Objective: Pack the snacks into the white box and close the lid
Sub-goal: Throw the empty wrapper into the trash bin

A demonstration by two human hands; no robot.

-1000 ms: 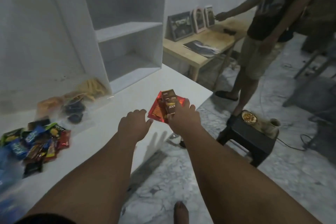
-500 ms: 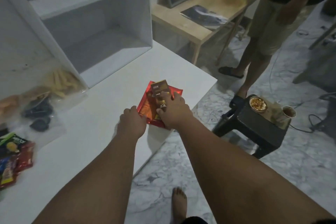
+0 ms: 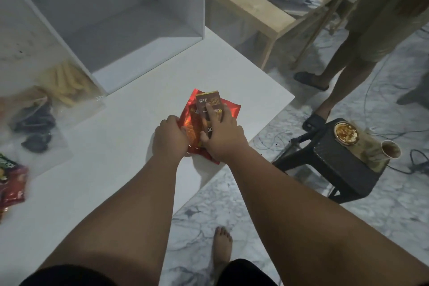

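Red snack packets (image 3: 229, 110) lie near the right corner of the white table (image 3: 104, 169), with a brown snack packet (image 3: 207, 102) on top. My right hand (image 3: 224, 137) presses on the brown packet, index finger stretched along it. My left hand (image 3: 170, 137) grips the red packets' left edge. More snack packets (image 3: 11, 181) show at the far left edge. Clear bags with yellow sticks (image 3: 67, 83) and dark pieces (image 3: 37, 127) lie at the back left. No lidded white box is visible as such.
An open white shelf unit (image 3: 130, 21) stands on the table behind the packets. Beyond it is a wooden table (image 3: 278, 0). A person (image 3: 371, 30) stands at right near a black stool (image 3: 336, 160) with a bowl and cup. My bare foot (image 3: 222, 246) is on the marble floor.
The view has tilted down and closer. My left hand moved right and took hold of the red packets' edge; my right hand lowered the packets onto the table.
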